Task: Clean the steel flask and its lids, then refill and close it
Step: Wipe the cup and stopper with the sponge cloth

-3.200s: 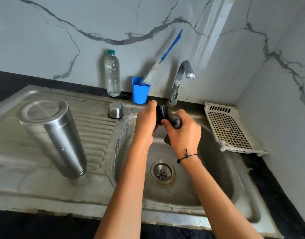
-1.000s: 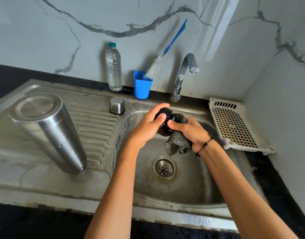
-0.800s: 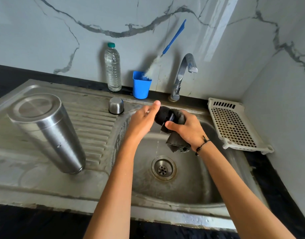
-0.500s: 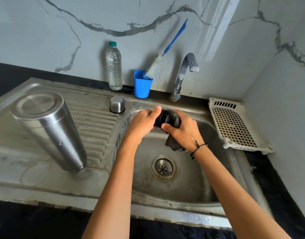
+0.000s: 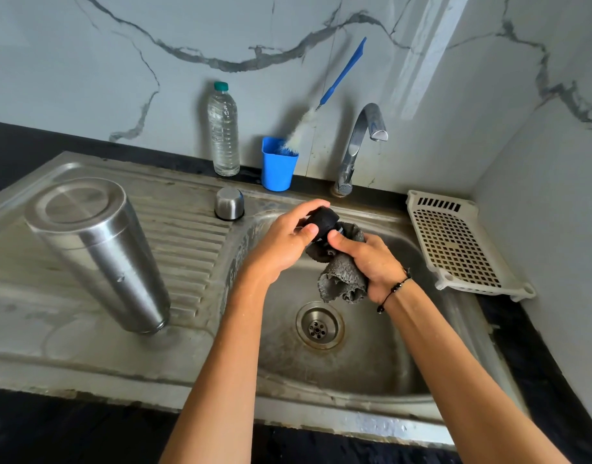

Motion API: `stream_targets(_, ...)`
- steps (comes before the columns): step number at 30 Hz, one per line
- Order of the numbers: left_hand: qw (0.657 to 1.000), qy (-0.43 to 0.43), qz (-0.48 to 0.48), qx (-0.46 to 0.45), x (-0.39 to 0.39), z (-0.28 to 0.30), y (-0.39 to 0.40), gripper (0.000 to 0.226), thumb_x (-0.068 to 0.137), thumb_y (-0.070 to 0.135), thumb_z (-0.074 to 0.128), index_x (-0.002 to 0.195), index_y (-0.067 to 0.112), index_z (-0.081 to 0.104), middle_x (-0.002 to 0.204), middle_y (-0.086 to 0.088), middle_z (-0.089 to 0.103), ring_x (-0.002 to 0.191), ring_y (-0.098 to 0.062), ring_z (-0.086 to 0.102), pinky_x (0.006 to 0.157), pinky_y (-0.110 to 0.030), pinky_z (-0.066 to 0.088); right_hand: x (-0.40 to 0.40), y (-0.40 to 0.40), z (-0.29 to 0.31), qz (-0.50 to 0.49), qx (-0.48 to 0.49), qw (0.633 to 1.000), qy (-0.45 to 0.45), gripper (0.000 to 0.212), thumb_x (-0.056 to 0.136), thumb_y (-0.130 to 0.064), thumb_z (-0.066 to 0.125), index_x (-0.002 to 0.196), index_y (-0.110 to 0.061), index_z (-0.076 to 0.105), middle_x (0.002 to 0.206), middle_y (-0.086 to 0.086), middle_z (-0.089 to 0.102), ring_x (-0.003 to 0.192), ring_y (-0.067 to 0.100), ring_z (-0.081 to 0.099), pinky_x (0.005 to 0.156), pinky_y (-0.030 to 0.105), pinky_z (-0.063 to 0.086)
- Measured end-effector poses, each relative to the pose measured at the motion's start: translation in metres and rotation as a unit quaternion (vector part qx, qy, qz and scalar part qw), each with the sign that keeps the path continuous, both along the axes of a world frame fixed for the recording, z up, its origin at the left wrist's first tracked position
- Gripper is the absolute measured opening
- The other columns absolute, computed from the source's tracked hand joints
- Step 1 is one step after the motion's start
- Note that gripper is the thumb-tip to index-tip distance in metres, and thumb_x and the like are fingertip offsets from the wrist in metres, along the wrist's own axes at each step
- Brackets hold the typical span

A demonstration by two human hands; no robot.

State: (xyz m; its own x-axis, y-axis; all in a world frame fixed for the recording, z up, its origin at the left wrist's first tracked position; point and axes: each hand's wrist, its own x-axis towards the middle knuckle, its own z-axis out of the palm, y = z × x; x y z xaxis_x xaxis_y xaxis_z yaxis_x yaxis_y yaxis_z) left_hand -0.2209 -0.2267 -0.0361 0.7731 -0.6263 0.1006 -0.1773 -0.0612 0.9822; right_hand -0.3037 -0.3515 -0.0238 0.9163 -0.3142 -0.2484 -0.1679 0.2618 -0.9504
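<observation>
The steel flask (image 5: 97, 252) stands upside down on the draining board of the sink (image 5: 187, 236). Its small steel cup lid (image 5: 229, 203) sits upside down near the board's far edge. Over the basin, my left hand (image 5: 281, 244) grips the black inner lid (image 5: 323, 221) between thumb and fingers. My right hand (image 5: 368, 262) holds a grey scrubbing cloth (image 5: 341, 277) bunched against the lid's underside, with the cloth's loose end hanging below. The lid's lower part is hidden by the cloth.
A clear water bottle (image 5: 223, 128) and a blue cup (image 5: 278, 164) holding a blue-handled bottle brush (image 5: 341, 73) stand at the wall. The tap (image 5: 358, 145) arches over the basin, its spout dry. A white plastic rack (image 5: 455, 242) lies right of the sink. The drain (image 5: 319, 325) is below my hands.
My hands have turned the black lid against the cloth, and the lid's rounded top now shows above my left thumb. More of the cloth hangs loose. The flask and steel cup lid stay put.
</observation>
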Motion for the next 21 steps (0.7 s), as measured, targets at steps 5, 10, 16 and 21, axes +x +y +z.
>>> stream_targets(5,0.997,0.036,0.051,-0.038,0.004,0.003,0.005,0.031,0.095,0.035,0.054,0.126,0.032,0.056,0.127,0.003,0.058,0.109,-0.01,0.058,0.092,-0.028,0.049,0.007,-0.004,-0.008,-0.051,-0.178,0.982,-0.021,0.031,0.081,-0.015,0.072,0.11,-0.008,0.063,0.092,0.009,0.073,0.084,0.024,0.071,0.079,0.038,0.058)
stream_targets(10,0.987,0.052,0.106,0.108,0.004,0.004,0.003,0.06,0.087,0.065,0.044,0.097,0.009,0.063,0.08,-0.005,0.063,0.063,-0.013,0.056,0.059,-0.029,0.046,0.007,0.002,-0.006,-0.025,-0.488,0.872,-0.028,0.044,0.08,-0.024,0.074,0.121,-0.019,0.058,0.093,-0.007,0.062,0.084,0.009,0.056,0.063,0.008,0.039)
stream_targets(16,0.994,0.052,0.075,0.058,0.005,0.009,0.004,0.038,0.095,0.043,0.052,0.095,0.009,0.067,0.072,-0.002,0.06,0.062,-0.013,0.052,0.056,-0.024,0.041,0.009,0.005,-0.009,-0.034,-0.35,0.936,-0.017,0.033,0.079,-0.023,0.075,0.109,-0.018,0.063,0.093,0.002,0.07,0.087,0.019,0.066,0.081,0.035,0.055)
stream_targets(21,0.997,0.037,0.048,0.038,0.003,0.01,0.002,0.012,0.095,0.025,0.056,0.106,0.026,0.062,0.101,0.004,0.063,0.097,-0.014,0.058,0.083,-0.029,0.05,0.003,0.014,-0.013,-0.037,-0.074,0.996,-0.032,0.019,0.084,0.0,0.065,0.103,0.001,0.063,0.09,0.015,0.071,0.083,0.026,0.07,0.074,0.033,0.058)
